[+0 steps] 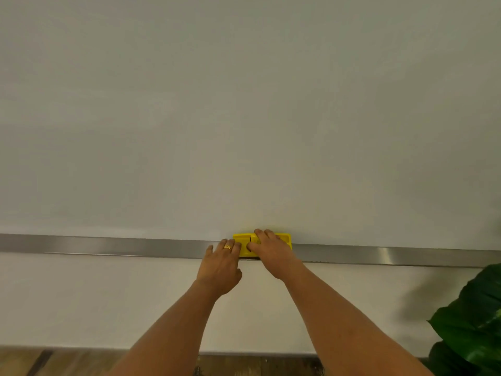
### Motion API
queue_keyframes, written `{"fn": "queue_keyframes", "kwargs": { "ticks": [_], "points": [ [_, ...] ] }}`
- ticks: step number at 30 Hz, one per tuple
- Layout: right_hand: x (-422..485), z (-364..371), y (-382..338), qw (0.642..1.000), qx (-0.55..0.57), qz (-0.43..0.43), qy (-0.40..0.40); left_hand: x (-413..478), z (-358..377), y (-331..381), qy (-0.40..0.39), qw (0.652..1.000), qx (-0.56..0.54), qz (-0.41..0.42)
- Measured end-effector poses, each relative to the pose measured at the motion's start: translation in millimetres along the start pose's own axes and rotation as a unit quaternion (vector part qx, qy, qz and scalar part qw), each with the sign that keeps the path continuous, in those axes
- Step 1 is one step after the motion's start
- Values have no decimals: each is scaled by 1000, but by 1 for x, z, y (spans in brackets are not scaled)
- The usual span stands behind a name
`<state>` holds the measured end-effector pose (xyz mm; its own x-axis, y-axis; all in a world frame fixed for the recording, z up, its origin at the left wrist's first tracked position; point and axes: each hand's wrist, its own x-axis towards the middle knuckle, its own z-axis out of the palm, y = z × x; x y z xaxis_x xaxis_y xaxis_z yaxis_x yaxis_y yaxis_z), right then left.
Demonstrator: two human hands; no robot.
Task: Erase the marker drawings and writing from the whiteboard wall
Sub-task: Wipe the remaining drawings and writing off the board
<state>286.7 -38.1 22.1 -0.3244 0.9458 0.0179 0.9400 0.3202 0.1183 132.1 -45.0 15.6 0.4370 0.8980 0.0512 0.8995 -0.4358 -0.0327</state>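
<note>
Whiteboard wall point(244, 104): right hand point(272, 255) grips eraser point(286, 240) at rail point(108, 245); left hand point(220, 267) touches.

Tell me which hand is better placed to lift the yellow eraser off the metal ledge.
Right, probably. The right hand grips the yellow eraser, fingers curled over its top edge. The left hand lies flat on the metal ledge, at the eraser's left end.

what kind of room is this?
Likely an office or meeting room: a wall-wide whiteboard with a metal ledge, a yellow eraser at that ledge, large plant leaves at the right, and a wood-look floor.
</note>
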Motion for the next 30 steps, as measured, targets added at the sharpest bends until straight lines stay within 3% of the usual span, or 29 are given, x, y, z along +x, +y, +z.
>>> {"fn": "queue_keyframes", "kwargs": {
  "ticks": [14, 21, 30],
  "points": [
    [2, 19, -3, 995, 96, 38, -2, 16, 7, 7, -118, 993, -14, 2],
    [-5, 23, -12, 983, 163, 81, 19, 20, 9, 4, -124, 992, -23, 12],
    [-10, 29, -18, 970, 197, 137, -33, 20, 9, 4, -135, 990, -31, 10]
  ]
}}
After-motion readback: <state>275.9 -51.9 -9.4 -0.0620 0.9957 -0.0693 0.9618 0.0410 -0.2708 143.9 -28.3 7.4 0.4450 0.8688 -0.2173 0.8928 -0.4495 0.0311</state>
